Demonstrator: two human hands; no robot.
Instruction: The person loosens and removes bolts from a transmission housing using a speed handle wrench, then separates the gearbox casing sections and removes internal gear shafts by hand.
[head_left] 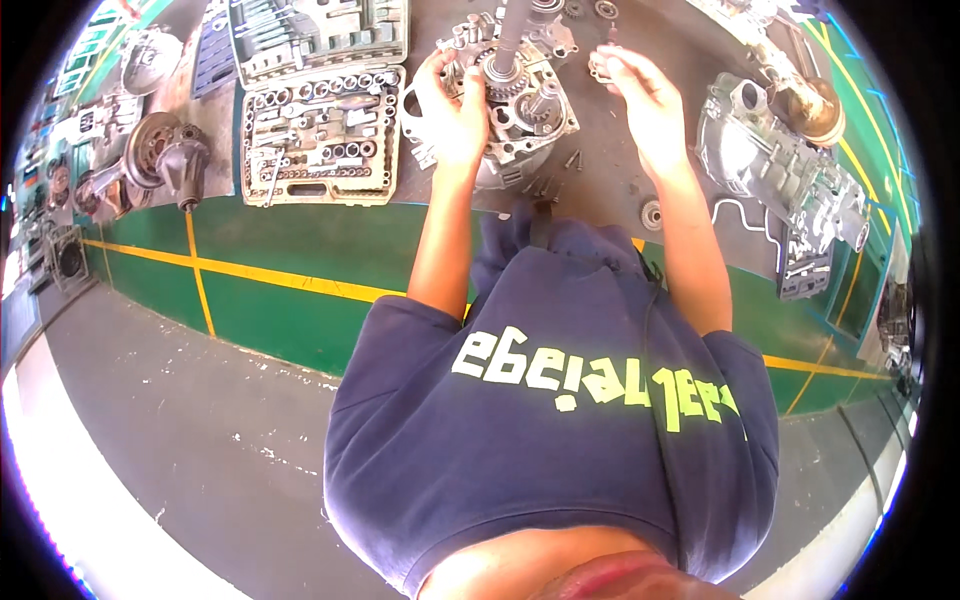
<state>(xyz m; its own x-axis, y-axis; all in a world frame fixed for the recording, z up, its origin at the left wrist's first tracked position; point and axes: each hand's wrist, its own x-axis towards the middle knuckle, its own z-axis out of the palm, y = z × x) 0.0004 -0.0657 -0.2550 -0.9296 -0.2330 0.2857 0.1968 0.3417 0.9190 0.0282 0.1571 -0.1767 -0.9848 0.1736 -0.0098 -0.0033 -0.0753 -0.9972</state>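
A partly stripped gearbox (530, 135) stands on the workbench in front of me. An upright shaft (510, 40) with a toothed gear (505, 75) rises from it, and a shorter geared shaft (541, 104) is beside that one. My left hand (452, 118) rests at the gearbox's left side, thumb and fingers spread, the thumb close by the toothed gear. Off to the right of the gearbox, my right hand (648, 105) pinches a small metal part (599, 66) between thumb and fingertips. Its exact kind is too small to make out.
Left of the gearbox lies an open socket set case (318, 190). Another metal housing (765, 150) sits at the right. Loose bolts (572, 160) and a small bearing (652, 214) lie near the bench's front edge. A differential assembly (180, 165) is at the far left.
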